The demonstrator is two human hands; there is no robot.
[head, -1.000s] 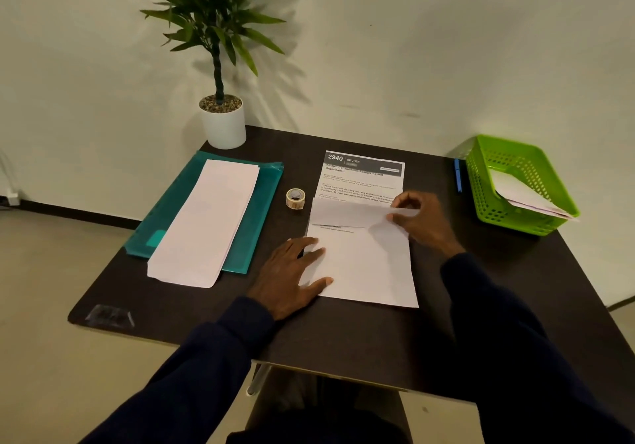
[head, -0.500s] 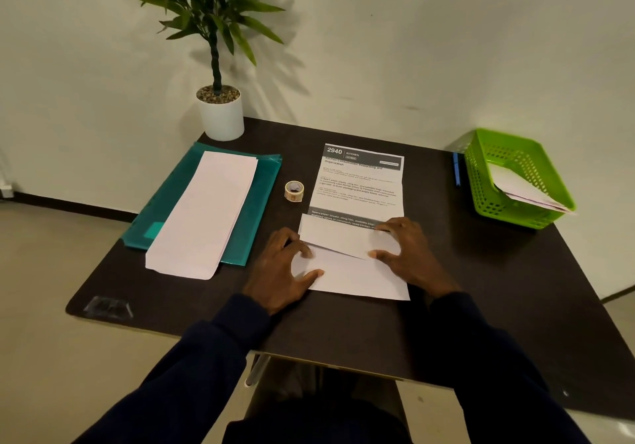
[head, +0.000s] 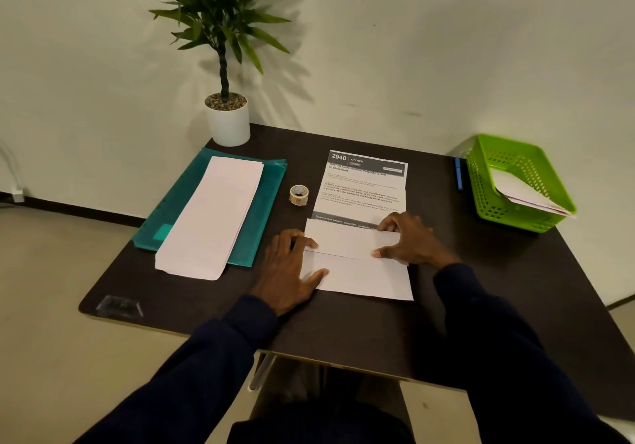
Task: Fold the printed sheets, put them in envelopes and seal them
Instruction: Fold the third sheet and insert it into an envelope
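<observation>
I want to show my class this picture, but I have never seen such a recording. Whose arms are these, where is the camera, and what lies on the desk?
There is no machine here: a person wears a camera on the head, so the single view looks down at their own arms.

The left hand and right hand press flat on a printed sheet, its near part folded up over the text. Neither hand grips anything; they flatten the paper.

On the dark table also lie:
- a stack of white envelopes on a teal folder
- a small tape roll
- a potted plant
- a green basket with paper inside, perhaps envelopes
- a blue pen beside the basket
</observation>
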